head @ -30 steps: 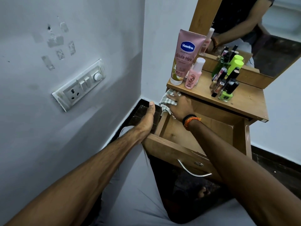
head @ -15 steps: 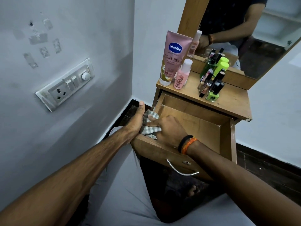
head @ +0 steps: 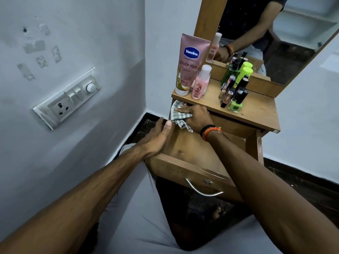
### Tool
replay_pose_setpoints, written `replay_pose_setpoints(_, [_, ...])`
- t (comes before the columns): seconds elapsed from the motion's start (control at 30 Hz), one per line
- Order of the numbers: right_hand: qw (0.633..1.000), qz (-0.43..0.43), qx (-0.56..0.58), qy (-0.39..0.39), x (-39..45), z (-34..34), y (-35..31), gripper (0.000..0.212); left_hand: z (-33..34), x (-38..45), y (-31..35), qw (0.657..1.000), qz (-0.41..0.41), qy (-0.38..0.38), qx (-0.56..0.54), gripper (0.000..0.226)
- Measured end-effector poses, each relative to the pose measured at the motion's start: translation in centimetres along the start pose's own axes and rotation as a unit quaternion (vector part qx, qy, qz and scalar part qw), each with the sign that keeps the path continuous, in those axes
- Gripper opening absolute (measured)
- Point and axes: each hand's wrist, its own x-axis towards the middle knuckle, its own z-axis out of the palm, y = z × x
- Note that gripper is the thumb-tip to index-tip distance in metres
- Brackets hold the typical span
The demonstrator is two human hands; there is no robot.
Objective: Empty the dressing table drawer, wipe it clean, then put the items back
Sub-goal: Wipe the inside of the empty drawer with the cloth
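Clearly midway: the drawer (head: 189, 143) is emptied, right hand (head: 197, 118) pressing a cloth (head: 178, 116) inside, left hand (head: 156, 138) gripping its side, bottles (head: 233, 92) awaiting return.

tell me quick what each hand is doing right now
Left hand: grips the drawer side wall, thumb over its edge.
Right hand: holds the checked cloth at the drawer's back corner.
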Motion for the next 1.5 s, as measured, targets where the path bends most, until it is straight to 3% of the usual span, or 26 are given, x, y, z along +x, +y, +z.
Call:
replay_pose_setpoints(0.17, [0.994, -0.007, -0.108, -0.023, -2.9, -2.3, 0.6, 0.040, 0.2, 0.4, 0.0, 0.991, 0.025, 0.009, 0.131, 0.083])
replay_pose_setpoints(0.33, [0.977, 0.016, -0.212, 0.017, -9.6, -5.2, 2.6, 0.042, 0.7, 0.5, 1.1, 0.973, 0.098, 0.030, 0.208, 0.079])
replay_pose_setpoints(0.63, [0.925, 0.158, -0.346, 0.005, -17.2, -9.1, 7.0, 0.033, 1.0, 0.3, 0.7, 0.956, 0.138, -0.002, 0.258, 0.070])
replay_pose_setpoints(1.07, [0.957, 0.183, -0.226, -0.017, -13.4, -7.3, 13.5, 0.052, 0.8, 0.1, 0.9, 0.954, 0.120, -0.003, 0.274, 0.070])
replay_pose_setpoints(1.27, [0.971, 0.171, -0.166, 0.000, -18.0, -8.3, 11.5, 0.048, 0.7, 0.0, 1.0, 0.954, 0.118, -0.010, 0.275, 0.068])
replay_pose_setpoints(1.5, [0.969, 0.235, -0.057, -0.044, -23.9, -10.0, 9.6, 0.047, 0.7, 0.4, 0.9, 0.954, 0.118, -0.013, 0.274, 0.069])
